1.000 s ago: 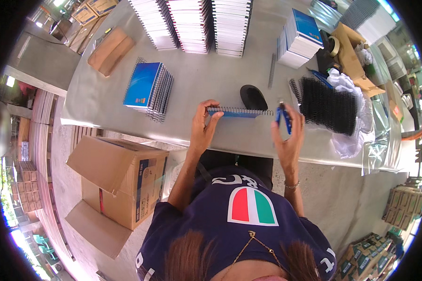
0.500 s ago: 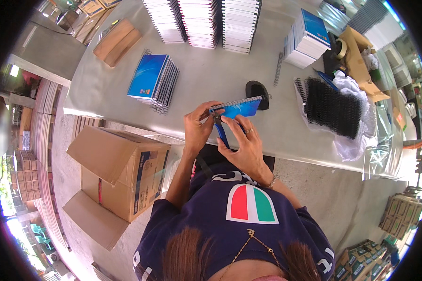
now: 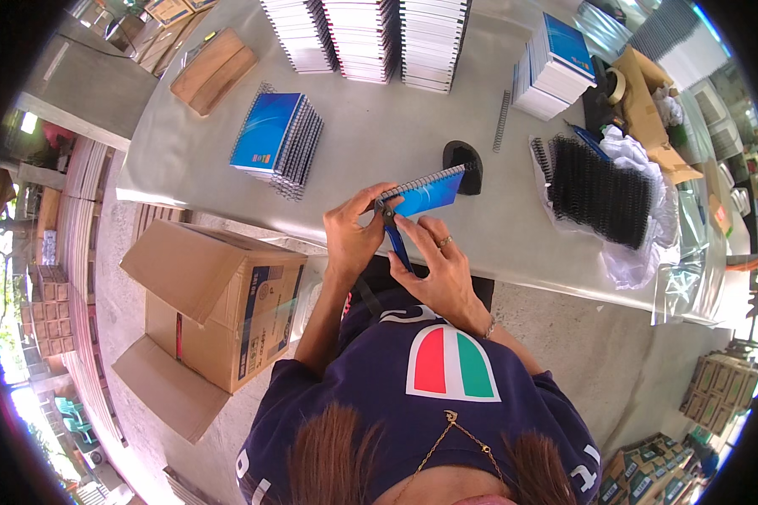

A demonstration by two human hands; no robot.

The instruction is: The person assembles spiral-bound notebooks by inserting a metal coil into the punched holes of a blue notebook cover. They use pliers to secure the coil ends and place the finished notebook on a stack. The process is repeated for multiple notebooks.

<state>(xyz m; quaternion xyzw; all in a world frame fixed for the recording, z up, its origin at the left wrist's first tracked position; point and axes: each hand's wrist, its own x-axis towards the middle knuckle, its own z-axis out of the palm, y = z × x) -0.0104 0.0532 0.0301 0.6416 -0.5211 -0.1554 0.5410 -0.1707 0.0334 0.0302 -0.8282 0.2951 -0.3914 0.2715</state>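
A blue spiral notebook [image 3: 430, 195] is tilted over the table's front edge, its coil running along the upper side. My left hand [image 3: 352, 233] grips the coil's left end between thumb and fingers. In my right hand [image 3: 440, 273] are blue-handled pliers [image 3: 396, 238], their jaws at that same left end of the coil; whether the jaws touch the wire is too small to tell. The handles look pressed close together. Just behind the notebook lies a black rounded object [image 3: 466, 165]. A stack of finished blue spiral notebooks [image 3: 269, 139] stands to the left.
Tall notebook stacks [image 3: 355, 38] stand at the back, with another blue-covered stack [image 3: 550, 71] to the right. Black coils [image 3: 600, 189] lie on plastic at right, a loose coil [image 3: 502, 120] nearby. A wooden block [image 3: 213, 71] sits far left; an open carton [image 3: 219, 307] stands below the table edge.
The pliers' handles have come closer together in my right hand. The notebook has tilted, its right end rising and shifting slightly left.
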